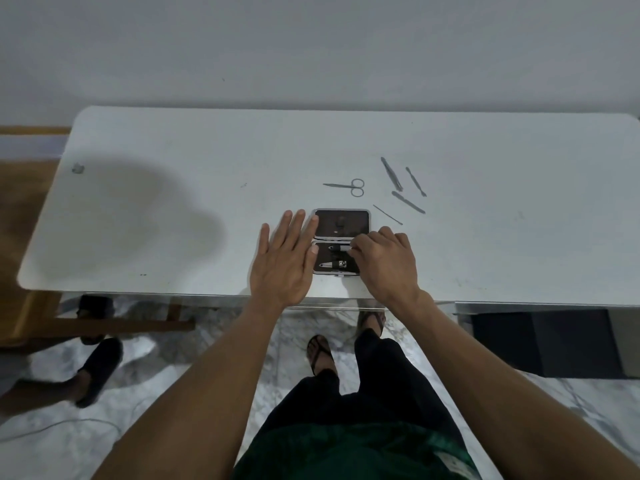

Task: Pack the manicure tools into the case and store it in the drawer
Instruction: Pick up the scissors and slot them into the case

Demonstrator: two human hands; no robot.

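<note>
A small dark manicure case (341, 223) lies open on the white table (173, 202), near its front edge. Its near half holds two metal tools, one of them a nail clipper (333, 264). My left hand (285, 259) lies flat with fingers spread on the case's left edge. My right hand (384, 259) is curled over the case's right side, fingertips on the upper metal tool (341, 248). Small scissors (349, 187) lie behind the case. Several thin metal tools lie to the right: tweezers (392, 174), a cuticle pusher (415, 181), a file (408, 201) and a thin pick (387, 214).
A drawer front (332, 303) shows under the table's edge below the case. A dark cabinet (540, 341) stands under the table at right. A wooden frame (104, 323) and another person's slippered foot (98, 368) are on the marble floor at left.
</note>
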